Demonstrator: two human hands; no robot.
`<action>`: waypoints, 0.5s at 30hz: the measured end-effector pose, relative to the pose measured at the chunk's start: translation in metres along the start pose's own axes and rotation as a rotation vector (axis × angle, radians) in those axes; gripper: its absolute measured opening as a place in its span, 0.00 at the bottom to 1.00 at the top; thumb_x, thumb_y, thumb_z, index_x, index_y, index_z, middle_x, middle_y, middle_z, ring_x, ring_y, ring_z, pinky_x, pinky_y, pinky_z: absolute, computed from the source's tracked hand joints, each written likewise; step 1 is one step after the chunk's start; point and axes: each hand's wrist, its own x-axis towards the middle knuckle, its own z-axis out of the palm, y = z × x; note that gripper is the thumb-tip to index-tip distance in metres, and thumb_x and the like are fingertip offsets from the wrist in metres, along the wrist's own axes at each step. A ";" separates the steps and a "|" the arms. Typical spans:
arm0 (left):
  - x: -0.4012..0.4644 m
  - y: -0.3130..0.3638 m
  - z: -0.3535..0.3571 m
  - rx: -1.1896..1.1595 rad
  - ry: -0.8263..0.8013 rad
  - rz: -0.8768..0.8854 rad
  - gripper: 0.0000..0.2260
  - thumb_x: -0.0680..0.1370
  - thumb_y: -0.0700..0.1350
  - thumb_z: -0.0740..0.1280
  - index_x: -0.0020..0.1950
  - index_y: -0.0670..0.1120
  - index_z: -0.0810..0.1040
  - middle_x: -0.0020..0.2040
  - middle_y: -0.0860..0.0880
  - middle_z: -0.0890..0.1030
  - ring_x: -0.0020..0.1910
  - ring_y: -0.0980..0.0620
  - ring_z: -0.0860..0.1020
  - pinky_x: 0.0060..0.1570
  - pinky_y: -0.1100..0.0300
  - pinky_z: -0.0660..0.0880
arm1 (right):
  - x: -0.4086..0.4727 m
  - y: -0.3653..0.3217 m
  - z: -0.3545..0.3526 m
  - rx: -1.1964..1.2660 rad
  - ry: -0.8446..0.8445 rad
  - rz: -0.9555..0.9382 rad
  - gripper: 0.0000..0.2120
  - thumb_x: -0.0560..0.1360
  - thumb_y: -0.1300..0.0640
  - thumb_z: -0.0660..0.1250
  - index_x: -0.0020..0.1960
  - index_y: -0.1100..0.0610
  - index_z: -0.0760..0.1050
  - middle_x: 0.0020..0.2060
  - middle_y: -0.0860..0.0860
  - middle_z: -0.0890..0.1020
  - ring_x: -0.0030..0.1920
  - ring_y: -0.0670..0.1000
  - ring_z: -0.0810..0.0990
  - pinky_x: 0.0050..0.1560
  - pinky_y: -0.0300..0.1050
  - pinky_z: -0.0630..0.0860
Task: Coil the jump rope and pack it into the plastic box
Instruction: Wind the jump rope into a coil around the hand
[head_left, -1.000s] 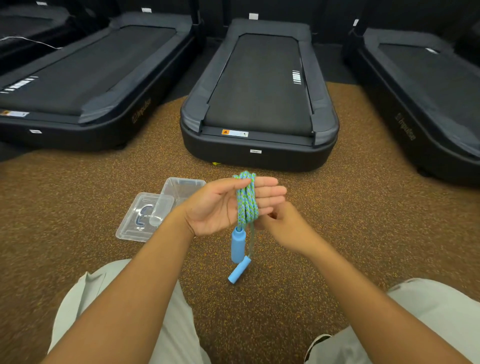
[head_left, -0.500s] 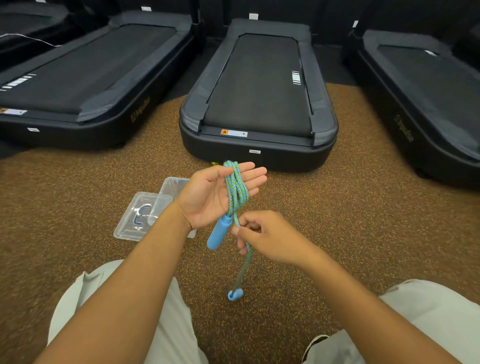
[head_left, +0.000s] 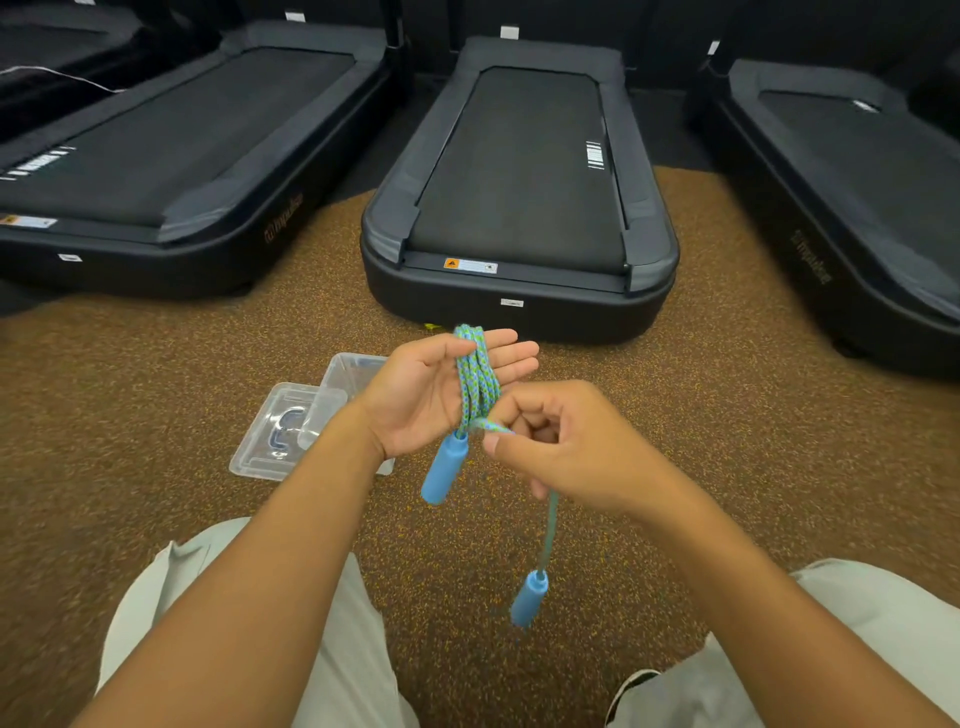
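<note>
1. The left hand (head_left: 441, 389) is held palm up with its fingers straight and spread flat, and several loops of the jump rope (head_left: 477, 382) lie across the palm and over the fingers.
2. 1 blue handle (head_left: 444, 470) hangs from the bottom of those loops, just below the heel of the left hand, tilted down to the left.
3. The right hand (head_left: 566, 447) is curled, pinching a strand of the rope between thumb and fingers right beside the lower end of the coil.
4. From under the right hand a single length of rope drops to the 2nd blue handle (head_left: 529, 597), which dangles in the air above the carpet (head_left: 156, 395).
5. The plastic box (head_left: 349, 379) sits open on the carpet to the left, partly hidden behind the left wrist, with its clear lid (head_left: 280, 431) lying against it.
6. 3 black treadmills (head_left: 519, 208) stand side by side beyond the hands.
</note>
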 end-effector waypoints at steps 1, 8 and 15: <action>0.000 0.000 0.000 0.004 0.001 -0.007 0.26 0.78 0.42 0.57 0.75 0.35 0.66 0.71 0.36 0.76 0.70 0.40 0.75 0.70 0.47 0.72 | 0.000 -0.003 -0.003 0.008 0.015 -0.022 0.05 0.76 0.61 0.72 0.42 0.57 0.81 0.26 0.48 0.78 0.25 0.48 0.76 0.30 0.41 0.72; -0.005 -0.005 0.010 0.084 -0.064 -0.118 0.25 0.80 0.54 0.57 0.66 0.36 0.78 0.60 0.37 0.82 0.53 0.45 0.83 0.56 0.52 0.80 | 0.005 -0.003 -0.022 -0.035 0.130 -0.132 0.05 0.76 0.54 0.72 0.45 0.55 0.83 0.35 0.58 0.83 0.31 0.54 0.75 0.36 0.52 0.77; -0.001 -0.017 0.012 0.135 -0.185 -0.249 0.37 0.77 0.67 0.58 0.71 0.37 0.75 0.67 0.35 0.78 0.69 0.40 0.76 0.77 0.44 0.61 | 0.011 0.009 -0.038 -0.155 0.248 -0.125 0.04 0.73 0.50 0.75 0.44 0.50 0.84 0.33 0.46 0.83 0.35 0.46 0.75 0.39 0.51 0.76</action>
